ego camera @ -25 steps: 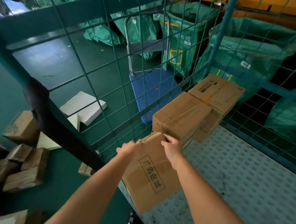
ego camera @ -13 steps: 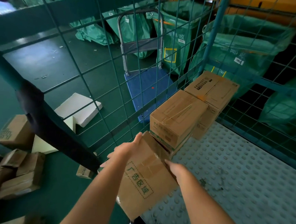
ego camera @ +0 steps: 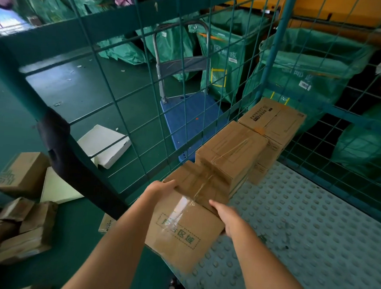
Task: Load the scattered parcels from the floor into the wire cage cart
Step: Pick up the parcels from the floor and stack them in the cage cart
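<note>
At the open edge of the wire cage cart (ego camera: pixel 267 66), a taped cardboard parcel (ego camera: pixel 186 223) with green printing is held tilted over the studded cart floor (ego camera: pixel 314 232). Left hand (ego camera: pixel 159 190) grips its upper left edge, fingers curled over; right hand (ego camera: pixel 225 214) clasps its right edge. Its far end meets a loaded parcel (ego camera: pixel 229 156); another box (ego camera: pixel 274 121) stands behind. Scattered parcels (ego camera: pixel 23 173) lie on the green floor (ego camera: pixel 10 131), left.
</note>
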Demonstrator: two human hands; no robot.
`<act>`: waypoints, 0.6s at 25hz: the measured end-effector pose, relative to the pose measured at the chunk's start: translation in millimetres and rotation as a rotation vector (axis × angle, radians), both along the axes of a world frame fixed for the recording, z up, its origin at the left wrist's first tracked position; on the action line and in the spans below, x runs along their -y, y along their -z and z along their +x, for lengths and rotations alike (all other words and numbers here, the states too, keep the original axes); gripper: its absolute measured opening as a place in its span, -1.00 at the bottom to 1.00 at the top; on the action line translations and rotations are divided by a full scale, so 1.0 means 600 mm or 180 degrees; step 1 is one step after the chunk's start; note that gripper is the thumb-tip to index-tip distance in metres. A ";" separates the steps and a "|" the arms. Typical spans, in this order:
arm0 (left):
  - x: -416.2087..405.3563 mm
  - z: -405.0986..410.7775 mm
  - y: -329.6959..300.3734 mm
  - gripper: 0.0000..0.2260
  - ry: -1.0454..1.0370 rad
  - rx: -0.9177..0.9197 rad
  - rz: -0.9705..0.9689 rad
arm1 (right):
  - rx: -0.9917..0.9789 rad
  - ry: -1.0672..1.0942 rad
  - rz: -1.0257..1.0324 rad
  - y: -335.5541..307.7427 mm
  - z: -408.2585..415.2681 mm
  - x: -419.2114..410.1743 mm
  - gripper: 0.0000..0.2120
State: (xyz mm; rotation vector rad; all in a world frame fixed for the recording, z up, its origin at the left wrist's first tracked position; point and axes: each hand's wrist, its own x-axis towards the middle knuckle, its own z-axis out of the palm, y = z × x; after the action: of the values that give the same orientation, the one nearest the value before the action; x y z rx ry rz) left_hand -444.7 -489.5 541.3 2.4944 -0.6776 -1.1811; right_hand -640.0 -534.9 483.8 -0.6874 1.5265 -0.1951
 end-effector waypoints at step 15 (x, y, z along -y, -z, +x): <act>-0.021 0.070 0.145 -0.39 -0.1890 -0.0587 -0.0002 | -0.0115 -0.0421 0.0248 0.030 0.071 -0.023 -0.56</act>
State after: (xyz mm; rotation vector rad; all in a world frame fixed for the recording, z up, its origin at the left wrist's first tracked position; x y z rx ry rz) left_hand -402.8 -477.2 454.5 2.2958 0.1136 -1.1408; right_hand -597.4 -521.0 465.5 -0.7302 1.5090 -0.0235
